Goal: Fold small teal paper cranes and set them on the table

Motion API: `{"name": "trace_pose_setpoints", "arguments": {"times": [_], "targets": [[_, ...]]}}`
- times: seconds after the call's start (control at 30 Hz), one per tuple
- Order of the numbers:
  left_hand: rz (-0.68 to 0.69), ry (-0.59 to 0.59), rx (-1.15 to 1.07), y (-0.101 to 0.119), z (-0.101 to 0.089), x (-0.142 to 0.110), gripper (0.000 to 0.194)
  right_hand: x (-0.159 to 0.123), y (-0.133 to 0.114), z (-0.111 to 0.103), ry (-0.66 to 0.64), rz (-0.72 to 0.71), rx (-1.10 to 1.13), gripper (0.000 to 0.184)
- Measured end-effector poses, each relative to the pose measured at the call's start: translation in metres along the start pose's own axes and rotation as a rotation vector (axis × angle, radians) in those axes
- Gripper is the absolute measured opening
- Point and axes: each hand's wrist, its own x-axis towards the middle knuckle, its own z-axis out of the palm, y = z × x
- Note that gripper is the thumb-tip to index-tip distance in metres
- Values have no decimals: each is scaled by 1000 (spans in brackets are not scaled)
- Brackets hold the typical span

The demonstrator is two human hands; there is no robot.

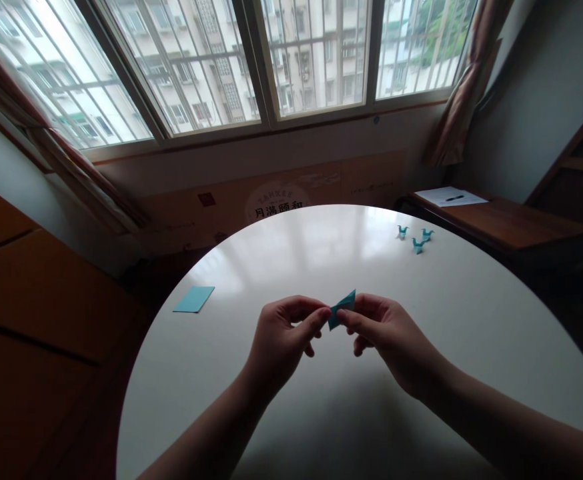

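A small piece of folded teal origami paper [345, 304] is held above the middle of the table, pointed at its upper right and lower corners. My left hand [287, 330] pinches its left edge between thumb and fingers. From the other side, my right hand [384, 330] grips it with the thumb across the front and the fingers behind. The fingertips cover part of the folds. Three folded teal paper cranes [417, 245] stand together at the far right of the table. To the left lies a flat stack of square teal paper [194, 299].
The round white table [196, 400] has a curved edge on the left, far side and right. Beyond it at right is a brown wooden table [526, 223] bearing a white sheet [434, 197] and a black pen [455, 198]. A large printed cardboard box [371, 177] lies under the barred window.
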Motion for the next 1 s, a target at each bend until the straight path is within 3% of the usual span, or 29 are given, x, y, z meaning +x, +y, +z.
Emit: {"name": "trace_pose_setpoints", "arguments": {"times": [0.13,0.3,0.57,1.0], "targets": [[58,31,59,3,4,-3,15,-2,0,1,-23,-40,-43,18],[130,-17,77,4,4,-5,14,-2,1,0,-35,-61,-38,16],[-60,-34,-41,-1,6,0,23,-3,-3,0,-35,-7,-29,18],[-110,-7,-91,1,11,-3,24,-3,-5,0,-44,63,-24,19]]}}
